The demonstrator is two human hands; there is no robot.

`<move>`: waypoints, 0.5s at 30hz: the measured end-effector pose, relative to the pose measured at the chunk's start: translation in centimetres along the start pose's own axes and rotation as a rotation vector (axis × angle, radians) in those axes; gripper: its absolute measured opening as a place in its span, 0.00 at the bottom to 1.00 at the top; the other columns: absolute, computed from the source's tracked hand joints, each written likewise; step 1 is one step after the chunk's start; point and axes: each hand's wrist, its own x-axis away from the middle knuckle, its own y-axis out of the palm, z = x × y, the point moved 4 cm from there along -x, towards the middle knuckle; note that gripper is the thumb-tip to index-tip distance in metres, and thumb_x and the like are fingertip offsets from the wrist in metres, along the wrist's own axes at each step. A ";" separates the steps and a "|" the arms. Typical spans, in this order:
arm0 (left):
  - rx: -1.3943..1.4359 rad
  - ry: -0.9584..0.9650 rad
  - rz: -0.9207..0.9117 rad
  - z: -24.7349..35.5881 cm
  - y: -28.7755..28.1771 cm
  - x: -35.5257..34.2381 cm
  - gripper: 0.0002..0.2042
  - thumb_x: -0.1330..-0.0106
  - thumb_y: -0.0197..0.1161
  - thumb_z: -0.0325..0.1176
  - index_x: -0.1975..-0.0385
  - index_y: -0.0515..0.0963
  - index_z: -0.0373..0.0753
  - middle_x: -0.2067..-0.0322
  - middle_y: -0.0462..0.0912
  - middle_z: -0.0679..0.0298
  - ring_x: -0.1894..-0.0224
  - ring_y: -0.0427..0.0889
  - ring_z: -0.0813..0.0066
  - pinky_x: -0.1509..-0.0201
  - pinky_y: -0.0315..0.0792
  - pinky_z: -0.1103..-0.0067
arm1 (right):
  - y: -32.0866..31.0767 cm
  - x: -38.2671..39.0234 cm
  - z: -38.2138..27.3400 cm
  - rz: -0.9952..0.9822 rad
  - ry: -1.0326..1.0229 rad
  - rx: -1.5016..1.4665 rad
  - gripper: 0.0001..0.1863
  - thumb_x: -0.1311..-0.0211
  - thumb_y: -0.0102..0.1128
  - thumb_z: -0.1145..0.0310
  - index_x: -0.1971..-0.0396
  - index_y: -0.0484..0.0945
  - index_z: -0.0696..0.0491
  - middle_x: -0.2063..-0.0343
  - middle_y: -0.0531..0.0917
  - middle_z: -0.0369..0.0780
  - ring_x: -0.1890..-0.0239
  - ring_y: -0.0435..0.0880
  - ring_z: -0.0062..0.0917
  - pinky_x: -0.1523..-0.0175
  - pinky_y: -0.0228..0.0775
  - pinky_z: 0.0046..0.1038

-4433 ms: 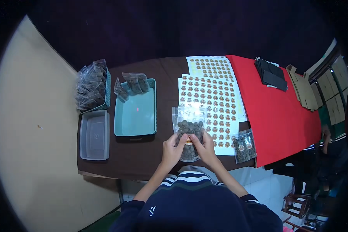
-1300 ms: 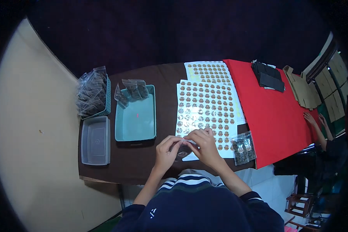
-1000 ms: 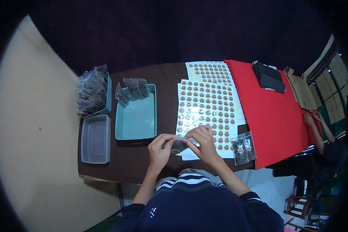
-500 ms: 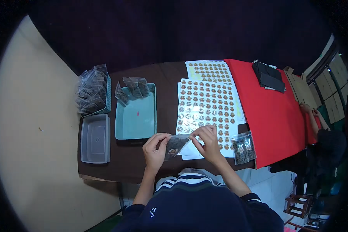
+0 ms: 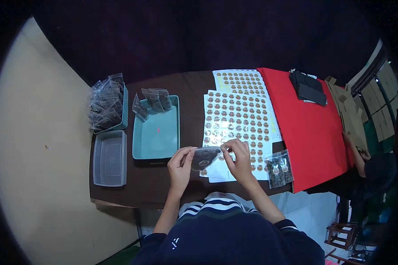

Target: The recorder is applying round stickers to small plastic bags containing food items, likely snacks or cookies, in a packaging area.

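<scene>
Between my hands a clear plastic bag (image 5: 203, 159) with dark contents and a round sticker on its front is held up above the table's near side. My left hand (image 5: 180, 165) pinches its upper left corner. At the upper right corner, my right hand (image 5: 238, 160) grips the edge between thumb and fingers. Partly behind the bag lie white sheets of round brown stickers (image 5: 236, 115). To the right of the sheets, two filled clear bags with stickers (image 5: 278, 170) rest side by side.
A teal tray (image 5: 157, 137) holds several filled bags at its far end. Left of it stand a basket heaped with bags (image 5: 106, 104) and a translucent plastic box (image 5: 110, 159). Black packets (image 5: 307, 87) lie on the red cloth (image 5: 314, 137). A person handles cardboard (image 5: 347, 106) at far right.
Both hands have raised the bag slightly and shifted it to the right, and its top edge looks straighter. At far right, the other person's hands and the cardboard have moved.
</scene>
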 end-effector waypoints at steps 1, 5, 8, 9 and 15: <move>-0.002 0.002 0.003 0.0 0.1 0.0 0.06 0.42 0.56 0.21 0.66 0.76 0.30 0.67 0.79 0.59 0.65 0.78 0.75 0.60 0.71 0.84 | 0.0 0.1 0.0 0.015 0.019 -0.007 0.04 0.51 0.57 0.75 0.74 0.73 0.55 0.74 0.76 0.38 0.69 0.74 0.29 0.59 0.58 0.29; 0.007 0.039 0.110 0.0 0.9 0.7 0.12 0.43 0.54 0.20 0.58 0.71 0.31 0.59 0.75 0.57 0.56 0.74 0.71 0.51 0.68 0.79 | 0.2 0.7 0.0 0.034 0.077 -0.088 0.04 0.50 0.56 0.78 0.74 0.72 0.57 0.75 0.75 0.40 0.72 0.74 0.29 0.62 0.61 0.29; -0.159 0.161 0.030 -0.5 2.0 1.6 0.18 0.49 0.59 0.21 0.56 0.69 0.33 0.57 0.72 0.55 0.53 0.72 0.65 0.49 0.67 0.75 | 0.4 0.9 -0.5 0.038 0.065 -0.122 0.04 0.50 0.55 0.79 0.73 0.71 0.60 0.75 0.74 0.42 0.74 0.74 0.28 0.68 0.64 0.28; -0.147 0.141 -0.081 -0.7 2.8 2.0 0.19 0.50 0.61 0.21 0.56 0.69 0.33 0.57 0.72 0.55 0.53 0.72 0.63 0.51 0.67 0.75 | 0.6 1.2 -0.7 0.033 0.072 -0.156 0.04 0.50 0.56 0.79 0.72 0.72 0.60 0.75 0.74 0.42 0.75 0.75 0.29 0.69 0.65 0.27; -0.055 0.104 -0.134 -0.4 4.7 2.7 0.18 0.50 0.60 0.20 0.58 0.69 0.32 0.58 0.71 0.54 0.54 0.73 0.62 0.52 0.71 0.74 | 1.8 2.0 -1.5 -0.005 0.201 -0.353 0.10 0.51 0.59 0.78 0.67 0.76 0.61 0.72 0.76 0.42 0.71 0.76 0.23 0.66 0.68 0.22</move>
